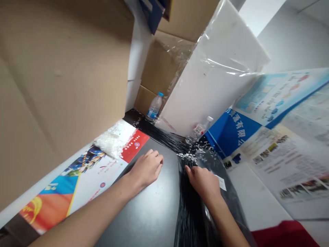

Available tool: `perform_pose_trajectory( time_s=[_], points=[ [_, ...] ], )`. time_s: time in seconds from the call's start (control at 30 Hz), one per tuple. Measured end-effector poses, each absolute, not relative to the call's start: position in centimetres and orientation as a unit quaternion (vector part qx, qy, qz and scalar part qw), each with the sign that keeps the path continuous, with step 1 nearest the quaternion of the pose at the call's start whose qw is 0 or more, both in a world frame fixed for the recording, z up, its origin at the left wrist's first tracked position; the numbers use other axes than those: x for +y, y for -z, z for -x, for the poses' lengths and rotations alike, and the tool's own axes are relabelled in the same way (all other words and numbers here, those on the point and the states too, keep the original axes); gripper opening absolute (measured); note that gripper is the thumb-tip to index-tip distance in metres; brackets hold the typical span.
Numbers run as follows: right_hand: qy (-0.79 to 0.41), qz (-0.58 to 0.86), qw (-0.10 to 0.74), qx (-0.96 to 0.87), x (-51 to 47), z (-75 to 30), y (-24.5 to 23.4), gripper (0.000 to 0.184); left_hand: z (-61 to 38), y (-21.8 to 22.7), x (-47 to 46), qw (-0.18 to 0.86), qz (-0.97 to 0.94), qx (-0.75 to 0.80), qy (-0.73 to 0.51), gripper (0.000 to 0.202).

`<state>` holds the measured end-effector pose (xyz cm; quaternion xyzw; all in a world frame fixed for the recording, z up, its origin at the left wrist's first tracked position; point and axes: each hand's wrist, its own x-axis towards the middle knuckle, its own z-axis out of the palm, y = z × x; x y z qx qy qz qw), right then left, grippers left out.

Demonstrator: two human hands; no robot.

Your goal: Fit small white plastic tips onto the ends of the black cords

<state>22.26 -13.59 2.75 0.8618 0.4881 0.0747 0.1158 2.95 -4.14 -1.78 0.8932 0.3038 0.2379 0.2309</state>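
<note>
My left hand (148, 168) is over the dark grey tabletop (154, 212), its fingers curled inward. Whatever it may hold is hidden or too small to make out. My right hand (204, 181) is at a long bundle of thin black wires (189, 206), close to their small white ends (187, 157). Its fingers are bent, and I cannot see what lies between them. A second bundle of black wires (164, 136) stretches across the back of the table. Beside my right hand lies clear plastic film (213, 161) with a small white label (221, 182).
A pile of small white pieces (114, 139) sits on a printed sheet (100, 171) at left. Two plastic bottles, one blue-capped (155, 107) and one white-capped (199, 130), stand at the back. A large cardboard box (64, 68), a plastic-wrapped white board (205, 75) and printed posters (280, 151) surround the table.
</note>
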Motion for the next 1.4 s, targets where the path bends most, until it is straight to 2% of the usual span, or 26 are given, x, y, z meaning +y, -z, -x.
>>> perform_pose_trajectory(
  time_s=[0.17,0.27,0.37,0.53,0.67,0.87,1.4],
  points=[
    [-0.122,-0.831,0.121,0.529,-11.2,-20.1,-4.0,0.047,-0.2,0.1,-2.5,0.083,-0.855,0.486,-0.158,0.034],
    [-0.112,-0.796,0.092,0.588,-8.2,-18.4,-3.8,0.043,1.2,-0.4,-1.7,0.046,-0.817,0.562,-0.118,0.042],
    [-0.087,-0.764,0.067,0.636,-4.7,-17.3,-2.9,0.036,1.2,0.1,-1.1,0.028,-0.818,0.559,-0.133,0.037],
    [-0.068,-0.743,0.032,0.665,0.7,-16.7,-1.0,0.028,0.1,1.5,-0.1,0.037,-0.838,0.531,-0.121,0.029],
    [-0.065,-0.725,-0.008,0.685,4.3,-15.9,0.2,0.037,-0.2,1.6,0.0,0.038,-0.834,0.539,-0.112,0.035],
    [-0.069,-0.707,-0.018,0.704,7.9,-14.6,1.1,0.028,-0.4,1.3,0.1,0.033,-0.830,0.541,-0.133,0.028],
    [-0.136,-0.694,-0.049,0.705,7.6,-14.3,0.1,0.025,-1.0,1.0,-0.6,0.090,-0.831,0.512,-0.196,0.019]
  ],
)
